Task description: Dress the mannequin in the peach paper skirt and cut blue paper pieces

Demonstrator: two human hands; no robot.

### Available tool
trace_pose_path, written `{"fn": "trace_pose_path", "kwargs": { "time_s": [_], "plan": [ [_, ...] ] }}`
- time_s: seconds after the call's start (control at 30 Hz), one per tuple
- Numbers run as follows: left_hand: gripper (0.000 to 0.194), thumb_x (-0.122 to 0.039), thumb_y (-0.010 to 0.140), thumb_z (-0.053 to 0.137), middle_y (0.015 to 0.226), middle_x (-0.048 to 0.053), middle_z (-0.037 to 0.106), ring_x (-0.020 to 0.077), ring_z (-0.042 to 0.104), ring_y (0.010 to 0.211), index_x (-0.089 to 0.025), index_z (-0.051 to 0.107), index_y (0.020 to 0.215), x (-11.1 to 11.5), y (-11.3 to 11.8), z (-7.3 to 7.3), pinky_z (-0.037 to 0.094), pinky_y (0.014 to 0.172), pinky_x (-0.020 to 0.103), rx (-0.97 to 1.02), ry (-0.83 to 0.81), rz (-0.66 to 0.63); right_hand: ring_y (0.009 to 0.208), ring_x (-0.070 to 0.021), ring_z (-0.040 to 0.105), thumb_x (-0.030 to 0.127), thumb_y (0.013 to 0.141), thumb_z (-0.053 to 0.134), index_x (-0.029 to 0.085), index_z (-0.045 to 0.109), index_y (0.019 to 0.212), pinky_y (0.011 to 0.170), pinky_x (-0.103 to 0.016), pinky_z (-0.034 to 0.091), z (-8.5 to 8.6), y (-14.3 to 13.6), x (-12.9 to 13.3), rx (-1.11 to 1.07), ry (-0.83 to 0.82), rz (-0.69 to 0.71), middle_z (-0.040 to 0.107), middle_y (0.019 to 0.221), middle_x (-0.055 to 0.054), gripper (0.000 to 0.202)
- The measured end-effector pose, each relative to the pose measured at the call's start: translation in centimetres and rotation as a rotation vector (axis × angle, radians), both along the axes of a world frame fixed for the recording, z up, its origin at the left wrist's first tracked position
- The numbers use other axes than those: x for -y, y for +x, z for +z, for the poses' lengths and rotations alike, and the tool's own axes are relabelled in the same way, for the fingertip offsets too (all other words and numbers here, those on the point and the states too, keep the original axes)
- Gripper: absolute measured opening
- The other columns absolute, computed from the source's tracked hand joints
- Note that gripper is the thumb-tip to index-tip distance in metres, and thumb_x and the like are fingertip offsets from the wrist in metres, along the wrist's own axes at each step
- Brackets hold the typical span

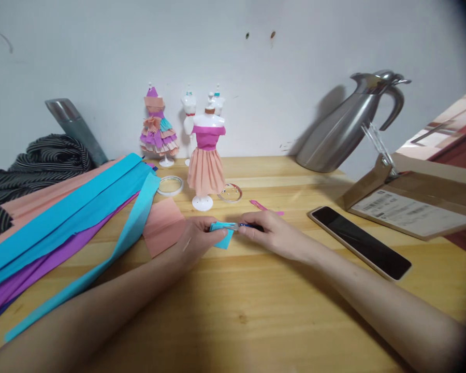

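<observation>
Between the fingers of my left hand (202, 234) is a small folded piece of turquoise crepe paper (224, 241). My right hand (264, 228) grips small scissors (236, 226) with dark blue handles, and their metal blades meet the paper's upper right part. Just behind my hands stands a white mini dress form (202, 202), upright, wearing a magenta top and a pleated peach skirt. A square of peach crepe paper (163, 224) lies under and beside my left hand. A pink scrap (264, 207) rests beyond my right hand.
Long crepe paper strips (62, 223) spread over the left side, near a striped cloth (50, 155). Two tape rolls (170, 185) and other dress forms (166, 161) are behind. Rightward are a phone (361, 242), a cardboard box (419, 202) and a steel jug (337, 129).
</observation>
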State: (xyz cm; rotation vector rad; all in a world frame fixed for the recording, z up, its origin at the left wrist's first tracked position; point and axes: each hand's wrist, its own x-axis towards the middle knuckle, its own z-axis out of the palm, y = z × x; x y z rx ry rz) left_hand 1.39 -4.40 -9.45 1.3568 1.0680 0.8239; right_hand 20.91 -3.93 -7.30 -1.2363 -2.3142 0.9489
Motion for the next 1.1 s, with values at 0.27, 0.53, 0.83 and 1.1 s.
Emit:
{"fn": "trace_pose_path", "kwargs": {
  "time_s": [0.27, 0.53, 0.83, 1.1],
  "plan": [
    [0.028, -0.038, 0.061, 0.063, 0.053, -0.005, 0.036, 0.0076, 0.032, 0.054, -0.015, 0.05, 0.053, 0.0, -0.1, -0.1, 0.022, 0.053, 0.023, -0.03, -0.041, -0.019, 0.06, -0.01, 0.036, 0.037, 0.09, 0.044, 0.016, 0.047, 0.067, 0.056, -0.026, 0.029, -0.4, 0.0, 0.1, -0.042, -0.047, 0.034, 0.038, 0.063, 0.004, 0.031],
    [0.025, -0.034, 0.064, 0.064, 0.049, -0.004, 0.038, 0.0077, 0.033, 0.052, -0.014, 0.054, 0.052, -0.1, -0.2, -0.4, 0.024, 0.052, 0.023, -0.024, 0.031, -0.022, 0.058, -0.0098, 0.035, 0.043, 0.089, 0.044, 0.016, 0.049, 0.068, 0.055, -0.025, 0.028, 0.0, 0.1, 0.0, -0.003, -0.038, 0.024, 0.038, 0.062, 0.004, 0.035],
    [0.025, -0.035, 0.064, 0.065, 0.049, -0.004, 0.041, 0.0073, 0.034, 0.051, -0.014, 0.057, 0.053, -0.3, 0.0, -1.5, 0.023, 0.051, 0.022, -0.025, 0.081, -0.032, 0.06, -0.0105, 0.038, 0.04, 0.089, 0.045, 0.016, 0.05, 0.069, 0.057, -0.025, 0.029, -0.3, 0.0, 0.1, -0.022, -0.025, 0.046, 0.041, 0.063, 0.003, 0.032],
    [0.024, -0.034, 0.064, 0.066, 0.05, -0.003, 0.042, 0.0084, 0.034, 0.053, -0.014, 0.058, 0.053, -0.2, -0.1, -1.3, 0.025, 0.052, 0.023, 0.025, 0.036, -0.055, 0.06, -0.01, 0.034, 0.043, 0.089, 0.044, 0.016, 0.048, 0.067, 0.056, -0.024, 0.027, -1.0, 0.0, 0.1, -0.079, -0.056, 0.046, 0.037, 0.063, 0.004, 0.035]
  ]
}}
